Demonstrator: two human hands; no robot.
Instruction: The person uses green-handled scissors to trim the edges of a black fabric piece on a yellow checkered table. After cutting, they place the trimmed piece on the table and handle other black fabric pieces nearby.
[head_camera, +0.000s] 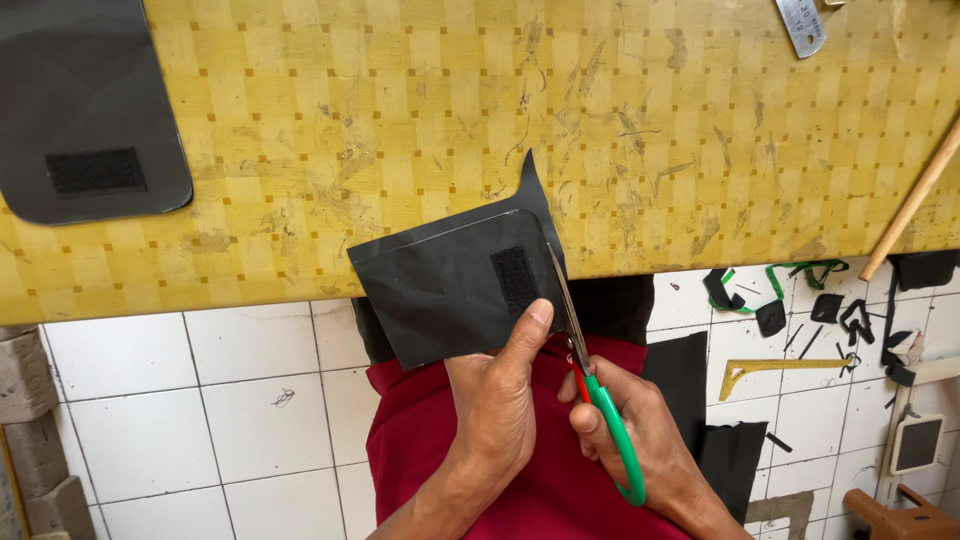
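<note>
My left hand (497, 400) pinches the near edge of a black fabric piece (440, 285) that hangs over the front edge of the yellow checked table (400, 110). The piece carries a small black hook-and-loop patch (515, 280) and a thin chalk line near its top. My right hand (630, 430) grips scissors with green and red handles (612, 425); their blades (562, 300) run up the right edge of the fabric, beside a narrow strip curling upward at the top.
A rounded black fabric piece with a hook-and-loop patch (85, 110) lies at the table's far left. A metal ruler end (802, 25) and a wooden stick (915, 195) sit at the right. Black scraps, green straps (780, 285) and a yellow square (775, 368) lie on the white tiled floor.
</note>
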